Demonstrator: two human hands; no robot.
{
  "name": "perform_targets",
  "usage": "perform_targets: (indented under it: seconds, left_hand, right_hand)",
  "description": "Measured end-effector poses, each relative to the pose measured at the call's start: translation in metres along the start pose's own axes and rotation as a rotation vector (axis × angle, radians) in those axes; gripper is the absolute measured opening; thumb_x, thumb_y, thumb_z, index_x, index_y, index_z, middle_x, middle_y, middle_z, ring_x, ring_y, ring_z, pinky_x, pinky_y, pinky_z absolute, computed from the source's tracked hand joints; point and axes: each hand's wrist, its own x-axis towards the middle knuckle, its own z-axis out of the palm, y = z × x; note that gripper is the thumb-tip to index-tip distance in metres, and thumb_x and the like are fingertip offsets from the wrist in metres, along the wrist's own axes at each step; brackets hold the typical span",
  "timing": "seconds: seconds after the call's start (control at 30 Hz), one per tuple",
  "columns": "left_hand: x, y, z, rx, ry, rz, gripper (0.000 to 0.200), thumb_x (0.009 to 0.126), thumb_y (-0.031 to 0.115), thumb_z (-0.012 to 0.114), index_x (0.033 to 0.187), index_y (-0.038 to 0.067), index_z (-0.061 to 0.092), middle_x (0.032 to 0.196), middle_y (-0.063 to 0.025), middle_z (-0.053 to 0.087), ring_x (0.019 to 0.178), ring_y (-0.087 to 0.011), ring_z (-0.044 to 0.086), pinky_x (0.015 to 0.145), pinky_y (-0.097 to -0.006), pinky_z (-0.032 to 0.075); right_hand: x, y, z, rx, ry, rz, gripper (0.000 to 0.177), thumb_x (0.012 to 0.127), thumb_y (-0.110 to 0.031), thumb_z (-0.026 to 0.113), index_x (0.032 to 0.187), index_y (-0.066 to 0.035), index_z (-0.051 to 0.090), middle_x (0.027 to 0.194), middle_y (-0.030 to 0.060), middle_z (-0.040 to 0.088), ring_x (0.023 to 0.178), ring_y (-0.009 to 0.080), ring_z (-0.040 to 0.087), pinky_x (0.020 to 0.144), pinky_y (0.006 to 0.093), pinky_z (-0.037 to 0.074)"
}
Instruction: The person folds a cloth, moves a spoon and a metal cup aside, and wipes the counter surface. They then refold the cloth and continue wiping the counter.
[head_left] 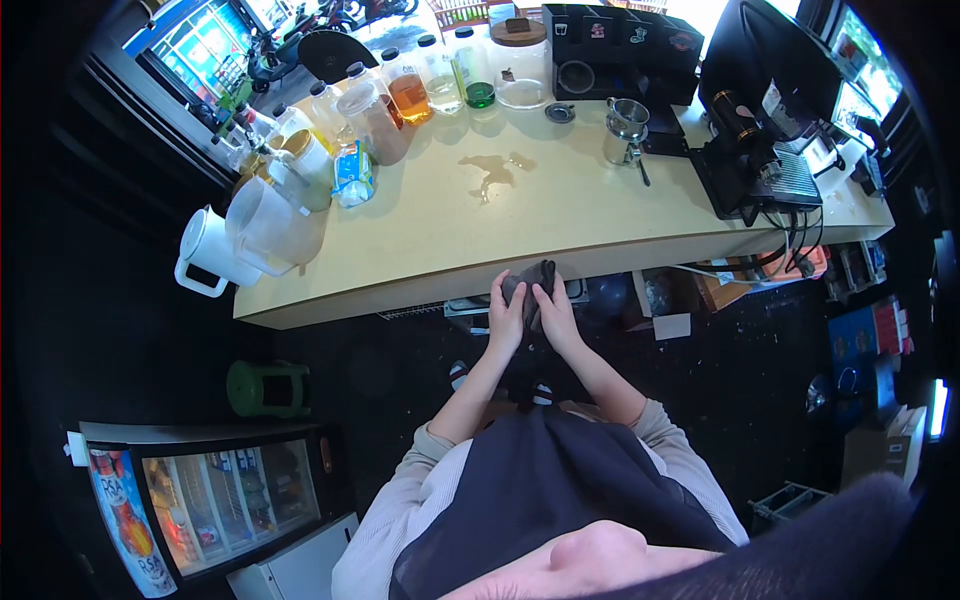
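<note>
Two hands: left hand [507,313] and right hand [557,312] close together, both clamped on one dark cloth [545,275].
Cloth: bunched — just in front of the near edge of the counter [430,210].
Puddle [492,180]: on the counter's middle, apart from the cloth.
Bottles [409,98]: along the counter's far side.
Risks: pushing the puddle could send it over the counter's edge; a slack grip could drop the cloth — a wide reach could tip bottles.
</note>
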Motion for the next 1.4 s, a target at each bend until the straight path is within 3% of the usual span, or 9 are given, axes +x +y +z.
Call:
perform_targets:
  seconds: [0.07, 0.2, 0.5, 0.7, 0.87, 1.07, 1.13, 1.23, 1.4]
  left_hand:
    - [0.007, -0.013, -0.005, -0.046, -0.101, 0.028, 0.043, 0.102, 0.014, 0.056, 0.142, 0.005, 0.042, 0.122, -0.0114, 0.059, 0.108, -0.0152, 0.06, 0.094, -0.0278, 0.05]
    - [0.005, 0.0, 0.006, -0.051, -0.087, 0.054, 0.037, 0.104, 0.015, 0.051, 0.14, 0.005, 0.045, 0.123, -0.0099, 0.06, 0.107, -0.0145, 0.061, 0.094, -0.0266, 0.049]
    - [-0.002, 0.02, 0.016, -0.121, -0.024, 0.067, 0.043, 0.105, 0.018, 0.049, 0.145, 0.007, 0.04, 0.135, -0.0129, 0.051, 0.128, -0.0178, 0.047, 0.108, -0.0316, 0.039]
    - [0.007, 0.011, 0.017, -0.043, -0.003, 0.119, 0.047, 0.105, 0.025, 0.052, 0.144, 0.001, 0.041, 0.127, -0.0149, 0.057, 0.114, -0.0181, 0.057, 0.097, -0.0302, 0.047]
    - [0.014, 0.01, 0.017, 0.076, 0.064, 0.162, 0.037, 0.106, 0.031, 0.05, 0.122, -0.001, 0.058, 0.105, -0.0125, 0.068, 0.096, -0.0166, 0.064, 0.085, -0.0305, 0.052]
    - [0.007, 0.033, 0.026, 0.344, 0.123, 0.145, 0.043, 0.108, 0.039, 0.042, 0.099, 0.0, 0.059, 0.085, -0.0131, 0.067, 0.079, -0.0177, 0.063, 0.072, -0.0346, 0.05]
    - [0.005, 0.035, 0.032, 0.329, 0.136, 0.191, 0.042, 0.108, 0.038, 0.04, 0.099, 0.001, 0.058, 0.086, -0.0107, 0.066, 0.079, -0.0162, 0.062, 0.073, -0.0331, 0.049]
    - [0.007, 0.036, 0.033, 0.364, 0.151, 0.251, 0.043, 0.109, 0.037, 0.037, 0.097, 0.001, 0.058, 0.085, -0.0082, 0.064, 0.077, -0.0149, 0.059, 0.071, -0.0319, 0.048]
    - [0.013, 0.028, 0.028, 0.354, 0.136, 0.263, 0.047, 0.109, 0.036, 0.037, 0.087, 0.0, 0.059, 0.076, -0.007, 0.063, 0.071, -0.0143, 0.056, 0.068, -0.0322, 0.047]
  right_hand:
    - [-0.003, -0.022, 0.0, -0.384, 0.026, -0.166, 0.047, 0.101, -0.02, 0.055, 0.139, 0.004, 0.045, 0.114, 0.017, 0.067, 0.103, 0.0236, 0.064, 0.097, 0.0328, 0.047]
    - [0.004, -0.034, -0.005, -0.478, 0.03, -0.134, 0.044, 0.104, -0.021, 0.05, 0.141, 0.003, 0.043, 0.121, 0.0156, 0.064, 0.113, 0.0193, 0.059, 0.1, 0.0312, 0.045]
    - [0.016, -0.018, 0.006, 0.127, 0.113, -0.028, 0.031, 0.103, -0.022, 0.052, 0.123, 0.001, 0.055, 0.111, 0.0081, 0.062, 0.103, 0.0165, 0.057, 0.094, 0.0282, 0.045]
    - [0.016, -0.016, 0.016, 0.071, 0.07, -0.072, 0.016, 0.097, -0.012, 0.063, 0.108, -0.002, 0.058, 0.097, 0.0031, 0.063, 0.088, 0.0094, 0.059, 0.077, 0.0244, 0.049]
    - [0.015, -0.035, 0.028, 0.004, 0.1, -0.095, 0.027, 0.092, -0.02, 0.071, 0.108, 0.001, 0.062, 0.094, 0.0049, 0.065, 0.086, 0.0119, 0.06, 0.078, 0.0269, 0.051]
    - [0.026, -0.023, 0.024, -0.271, 0.12, -0.099, 0.032, 0.089, -0.024, 0.075, 0.104, 0.003, 0.066, 0.096, 0.0099, 0.068, 0.086, 0.0141, 0.063, 0.077, 0.0292, 0.052]
    - [0.027, -0.031, 0.023, -0.424, 0.161, -0.269, 0.028, 0.091, -0.022, 0.073, 0.103, 0.002, 0.067, 0.093, 0.0119, 0.068, 0.083, 0.0189, 0.066, 0.076, 0.0313, 0.052]
    - [0.02, -0.042, 0.032, -0.122, 0.149, -0.227, 0.024, 0.092, -0.02, 0.07, 0.102, 0.002, 0.067, 0.083, 0.0112, 0.065, 0.076, 0.0235, 0.065, 0.074, 0.0319, 0.052]
    - [0.023, -0.025, 0.023, -0.316, 0.151, -0.288, 0.025, 0.094, -0.021, 0.069, 0.089, 0.003, 0.065, 0.076, 0.0113, 0.061, 0.067, 0.0218, 0.06, 0.064, 0.0325, 0.049]
